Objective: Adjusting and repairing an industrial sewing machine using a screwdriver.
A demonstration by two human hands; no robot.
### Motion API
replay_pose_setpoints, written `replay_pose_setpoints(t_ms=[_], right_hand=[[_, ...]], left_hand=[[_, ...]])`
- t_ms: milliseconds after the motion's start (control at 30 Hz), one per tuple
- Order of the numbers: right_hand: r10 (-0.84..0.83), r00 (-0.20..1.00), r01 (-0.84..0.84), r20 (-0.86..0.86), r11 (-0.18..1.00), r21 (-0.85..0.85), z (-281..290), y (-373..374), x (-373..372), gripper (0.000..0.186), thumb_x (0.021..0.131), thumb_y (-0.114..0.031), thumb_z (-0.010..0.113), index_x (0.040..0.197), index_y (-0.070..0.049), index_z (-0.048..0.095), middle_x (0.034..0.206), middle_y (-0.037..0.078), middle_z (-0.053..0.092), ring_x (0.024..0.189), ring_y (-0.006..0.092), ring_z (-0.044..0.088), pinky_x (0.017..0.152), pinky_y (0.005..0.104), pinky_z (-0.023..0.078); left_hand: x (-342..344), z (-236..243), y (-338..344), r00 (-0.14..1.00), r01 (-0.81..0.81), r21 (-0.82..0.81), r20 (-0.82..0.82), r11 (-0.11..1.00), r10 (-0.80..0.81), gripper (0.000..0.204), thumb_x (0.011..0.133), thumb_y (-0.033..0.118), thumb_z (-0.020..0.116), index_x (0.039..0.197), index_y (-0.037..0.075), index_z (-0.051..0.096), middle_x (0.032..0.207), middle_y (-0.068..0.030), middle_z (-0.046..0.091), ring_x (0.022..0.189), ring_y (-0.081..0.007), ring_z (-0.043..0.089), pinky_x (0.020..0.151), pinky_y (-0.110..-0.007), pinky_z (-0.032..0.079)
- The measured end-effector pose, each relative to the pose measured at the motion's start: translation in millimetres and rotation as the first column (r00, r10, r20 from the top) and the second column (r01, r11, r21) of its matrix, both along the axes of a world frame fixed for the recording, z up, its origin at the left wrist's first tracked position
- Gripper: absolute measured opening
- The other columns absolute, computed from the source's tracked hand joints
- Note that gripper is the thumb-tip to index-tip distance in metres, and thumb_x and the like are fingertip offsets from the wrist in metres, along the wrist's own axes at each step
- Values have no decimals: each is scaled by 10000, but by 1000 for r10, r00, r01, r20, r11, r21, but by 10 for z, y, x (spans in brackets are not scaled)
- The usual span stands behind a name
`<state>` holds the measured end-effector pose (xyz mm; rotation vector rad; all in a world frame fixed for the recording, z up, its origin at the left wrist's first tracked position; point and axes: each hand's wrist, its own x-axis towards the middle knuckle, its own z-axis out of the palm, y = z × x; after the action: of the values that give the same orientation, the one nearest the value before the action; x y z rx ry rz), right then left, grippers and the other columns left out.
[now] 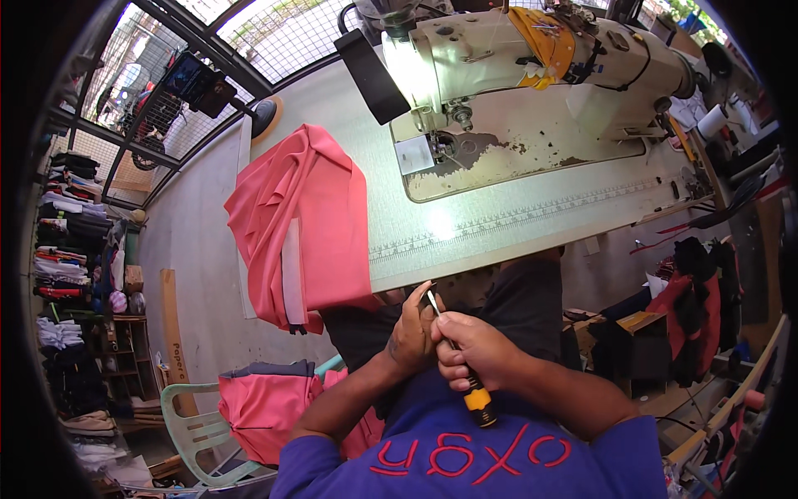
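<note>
In front of my chest, just below the table's front edge, my two hands meet. My right hand (475, 349) is wrapped round a screwdriver (479, 402) with a black and yellow handle. Its metal shaft points up and left, to the fingers of my left hand (409, 334). Those fingers are closed in a pinch by the screwdriver's tip; the small thing between them is mostly hidden and too small to name. Beyond my hands stands a cream sewing machine (490, 54) with its lamp lit. Pink fabric (332, 208) lies folded on the table to the left.
The sewing table (499, 241) has a ruler scale along its front edge. A green plastic chair (179, 416) at the lower left bears more pink fabric (270, 407). Shelves of folded clothes (71, 224) line the far left. Cloth pieces (690, 308) hang at the right.
</note>
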<state>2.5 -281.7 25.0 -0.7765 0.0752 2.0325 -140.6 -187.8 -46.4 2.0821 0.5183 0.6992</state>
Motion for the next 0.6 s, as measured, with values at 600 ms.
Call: replay_pose_setpoints(t_ms=[600], right_hand=[[-875, -397, -834, 276, 218, -508, 428, 226, 298, 184, 812, -229, 558, 792, -55, 613, 627, 44, 593, 581, 201, 557, 533, 381, 469]], left_hand=[[199, 884, 700, 241, 436, -739, -454, 514, -858, 195, 919, 138, 501, 962, -44, 557, 769, -150, 611, 676, -274, 605, 693, -398, 494]])
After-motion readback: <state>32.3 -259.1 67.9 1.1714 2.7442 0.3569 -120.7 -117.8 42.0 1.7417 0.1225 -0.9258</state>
